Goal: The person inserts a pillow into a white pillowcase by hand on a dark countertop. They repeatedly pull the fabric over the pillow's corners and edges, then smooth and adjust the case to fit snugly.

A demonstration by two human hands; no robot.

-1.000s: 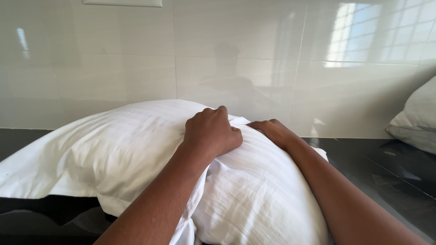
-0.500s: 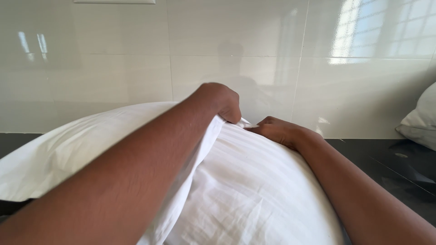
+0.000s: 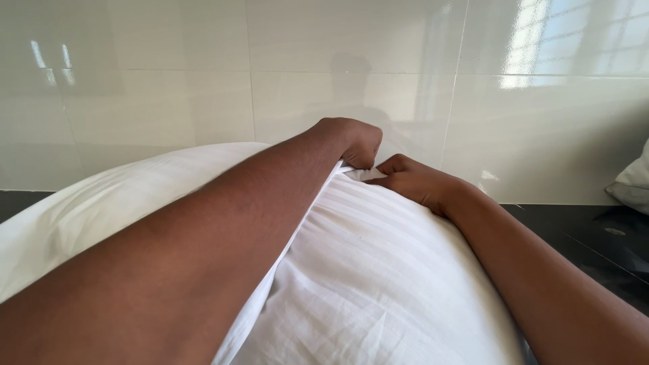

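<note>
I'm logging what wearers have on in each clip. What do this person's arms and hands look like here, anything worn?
Both forearms are bare as far as the frame shows: no sleeves, gloves, watch or bracelet. The left hand and right hand show no rings on the parts in view, though some fingers are partly hidden. The arms fill much of the lower frame.

**Tight at the wall, open to the right**

Both hands are jammed up at the far end — the left hand [image 3: 351,140] and right hand [image 3: 412,179] sit close against the glossy tiled wall [image 3: 541,135], which blocks any way forward. The big white pillow [image 3: 378,284] fills the middle and left. Open room shows on the right — bare dark counter [image 3: 581,236] runs out to a second pillow [image 3: 632,186] at the edge.
</note>
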